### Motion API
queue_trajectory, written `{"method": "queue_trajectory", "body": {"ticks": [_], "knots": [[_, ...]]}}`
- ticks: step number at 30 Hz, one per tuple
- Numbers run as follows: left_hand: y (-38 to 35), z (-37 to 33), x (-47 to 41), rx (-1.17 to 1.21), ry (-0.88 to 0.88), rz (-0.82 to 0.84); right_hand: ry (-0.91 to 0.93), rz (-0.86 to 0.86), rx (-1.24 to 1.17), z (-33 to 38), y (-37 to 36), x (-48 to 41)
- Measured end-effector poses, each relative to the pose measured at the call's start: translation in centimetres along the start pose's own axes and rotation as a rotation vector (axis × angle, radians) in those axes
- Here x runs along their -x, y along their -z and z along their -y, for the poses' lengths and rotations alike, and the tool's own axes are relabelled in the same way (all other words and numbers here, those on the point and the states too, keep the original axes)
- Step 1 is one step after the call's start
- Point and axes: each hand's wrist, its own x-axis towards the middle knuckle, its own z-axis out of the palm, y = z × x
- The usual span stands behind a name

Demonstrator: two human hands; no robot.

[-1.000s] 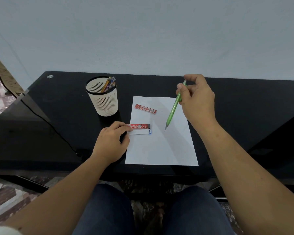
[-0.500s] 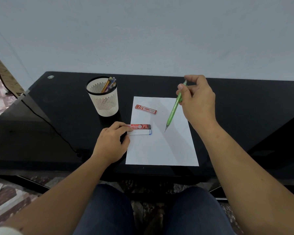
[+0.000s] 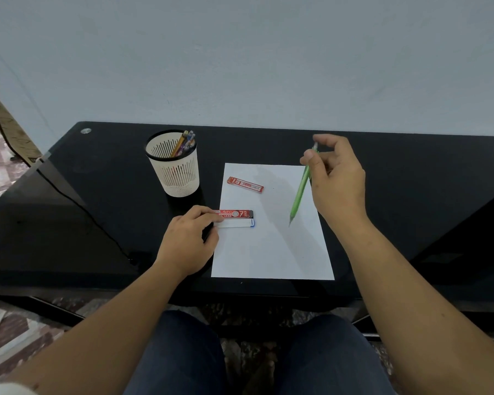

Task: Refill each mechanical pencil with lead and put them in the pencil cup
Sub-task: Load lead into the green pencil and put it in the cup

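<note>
green mechanical pencil (image 3: 300, 192): slim light-green barrel, tilted, tip down over the white paper sheet (image 3: 271, 252) | right hand (image 3: 337, 181) pinches its top end | left hand (image 3: 187, 243) pinches the red lead case (image 3: 236, 214) at the sheet's left edge | slotted pencil cup (image 3: 174, 172) on the black worktop (image 3: 111, 195)

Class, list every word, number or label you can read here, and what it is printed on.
"Alpha": red-and-black lead case held by the left hand.
"7": same case.
"LEAD": same case.
Red lead case further back: print too blurred to read.
</note>
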Motion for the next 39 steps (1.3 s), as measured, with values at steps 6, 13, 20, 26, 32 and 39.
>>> {"method": "queue_trajectory", "body": {"ticks": [6, 13, 20, 26, 32, 39], "knots": [[0.0, -0.1, 0.0, 0.006, -0.008, -0.001, -0.084, -0.039, -0.138, -2.0, 0.5, 2.0], [0.2, -0.1, 0.1, 0.005, -0.026, 0.002, -0.275, 0.108, -0.065, -6.8, 0.4, 5.3], [0.3, 0.0, 0.1, -0.008, -0.037, 0.001, -0.301, 0.165, 0.051, -8.7, 0.1, 6.6], [0.3, -0.1, 0.2, 0.002, -0.043, -0.007, -0.241, 0.214, 0.176, -8.4, -0.3, 6.9], [0.4, -0.1, 0.3, 0.017, -0.054, -0.002, -0.119, 0.329, 0.359, -7.9, -0.7, 6.4], [2.6, 1.7, -0.4, 0.031, 0.079, -0.148, -0.112, 0.255, 0.327, -7.0, -1.7, 4.8]]}}
